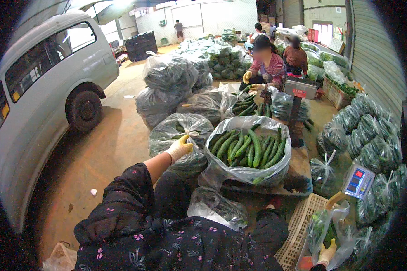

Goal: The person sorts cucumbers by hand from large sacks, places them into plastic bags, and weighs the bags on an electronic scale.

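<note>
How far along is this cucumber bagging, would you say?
Many tied clear bags already sit stacked at the right, so much looks done. In hand: an open bag of cucumbers stands full but untied; the left hand, gloved, rests on a filled bag beside it, and the right hand holds a smaller clear bag near a scale. Loose cucumbers farther back remain unbagged.

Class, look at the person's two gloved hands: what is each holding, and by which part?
Right hand grips a clear plastic bag at its lower edge. Left hand rests on a tied bag of greens; no clear grip.
</note>
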